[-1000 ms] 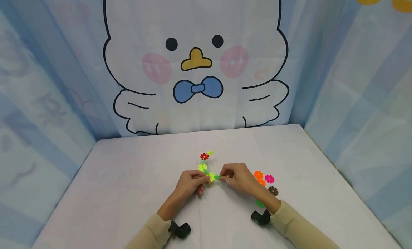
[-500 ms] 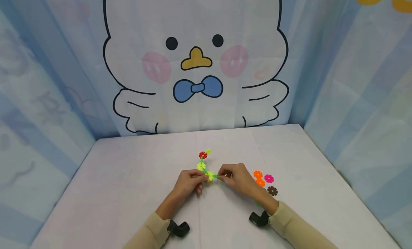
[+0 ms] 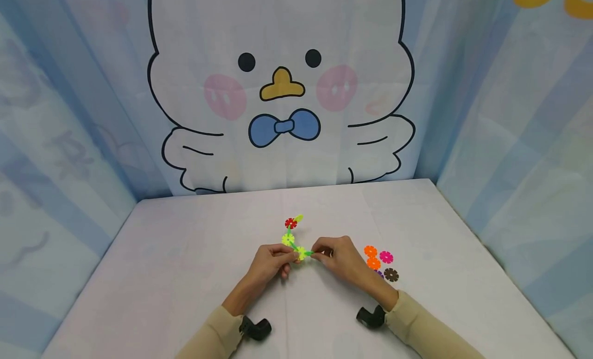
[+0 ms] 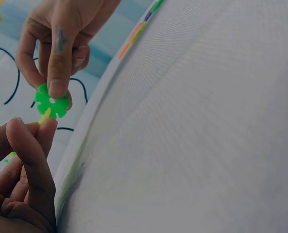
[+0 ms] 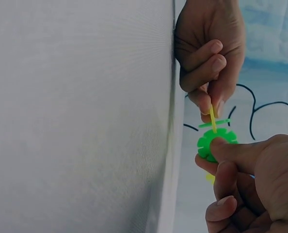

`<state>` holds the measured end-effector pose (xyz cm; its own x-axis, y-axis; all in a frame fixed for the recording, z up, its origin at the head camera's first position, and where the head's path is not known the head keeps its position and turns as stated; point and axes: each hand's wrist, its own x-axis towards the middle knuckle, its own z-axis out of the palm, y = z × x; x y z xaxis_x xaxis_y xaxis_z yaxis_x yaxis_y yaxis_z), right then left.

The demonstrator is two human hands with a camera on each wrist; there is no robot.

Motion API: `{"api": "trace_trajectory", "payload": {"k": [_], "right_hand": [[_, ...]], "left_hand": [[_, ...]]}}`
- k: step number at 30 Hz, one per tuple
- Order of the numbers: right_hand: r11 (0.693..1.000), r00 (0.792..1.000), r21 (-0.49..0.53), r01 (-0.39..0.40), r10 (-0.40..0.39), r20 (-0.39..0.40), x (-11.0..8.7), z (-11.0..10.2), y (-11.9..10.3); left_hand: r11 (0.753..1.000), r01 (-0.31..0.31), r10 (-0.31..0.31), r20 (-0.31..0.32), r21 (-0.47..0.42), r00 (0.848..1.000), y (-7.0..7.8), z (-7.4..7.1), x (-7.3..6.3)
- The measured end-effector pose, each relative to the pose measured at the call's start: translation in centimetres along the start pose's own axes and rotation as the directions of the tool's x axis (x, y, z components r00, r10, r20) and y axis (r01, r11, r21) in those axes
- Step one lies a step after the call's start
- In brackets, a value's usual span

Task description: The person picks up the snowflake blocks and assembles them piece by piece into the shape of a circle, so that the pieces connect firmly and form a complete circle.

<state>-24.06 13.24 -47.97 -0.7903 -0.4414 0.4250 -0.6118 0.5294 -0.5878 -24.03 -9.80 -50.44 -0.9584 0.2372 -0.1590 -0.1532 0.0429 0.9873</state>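
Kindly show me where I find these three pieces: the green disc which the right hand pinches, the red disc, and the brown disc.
Green disc (image 4: 61, 104), left wrist view: face, beside the centre hole.
Red disc (image 3: 291, 223), head view: middle of the face.
Brown disc (image 3: 391, 275), head view: middle of the face.

A curtain (image 3: 431, 91) with a cartoon bird (image 3: 281, 45) hangs behind the table (image 3: 185, 256).

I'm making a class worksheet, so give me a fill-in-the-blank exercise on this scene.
The right hand pinches a ____ notched disc.
The yellow notched disc is pinched by the ____ hand.
Beside the pink notched disc lie two ____ notched discs.
The printed bow tie is ____.

Missing words: green; left; orange; blue.
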Motion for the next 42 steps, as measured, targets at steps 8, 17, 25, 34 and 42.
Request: {"api": "trace_trajectory", "payload": {"k": [8,17,25,34,42], "right_hand": [[1.0,1.0,-0.002,0.009,-0.009,-0.005,-0.1,0.1,0.0],[1.0,1.0,-0.007,0.026,-0.026,-0.015,-0.1,0.3,-0.1],[0.999,0.999,-0.008,0.034,-0.034,-0.014,-0.1,0.2,-0.2],[0.999,0.997,-0.013,-0.03,0.031,0.076,0.2,-0.7,0.0],[0.974,0.943,-0.09,-0.209,0.225,0.246,0.5,-4.7,1.4]], "left_hand": [[1.0,-0.004,0.004,-0.003,0.005,1.0,0.1,0.1,0.0],[1.0,-0.003,0.003,0.008,0.012,1.0,0.2,0.0,-0.1],[1.0,-0.006,0.006,0.0,0.023,1.0,0.2,0.1,0.0],[1.0,0.001,-0.001,-0.005,0.027,1.0,0.1,0.0,0.0],[0.999,0.022,-0.022,-0.003,0.026,1.0,0.0,0.0,0.1]]}}
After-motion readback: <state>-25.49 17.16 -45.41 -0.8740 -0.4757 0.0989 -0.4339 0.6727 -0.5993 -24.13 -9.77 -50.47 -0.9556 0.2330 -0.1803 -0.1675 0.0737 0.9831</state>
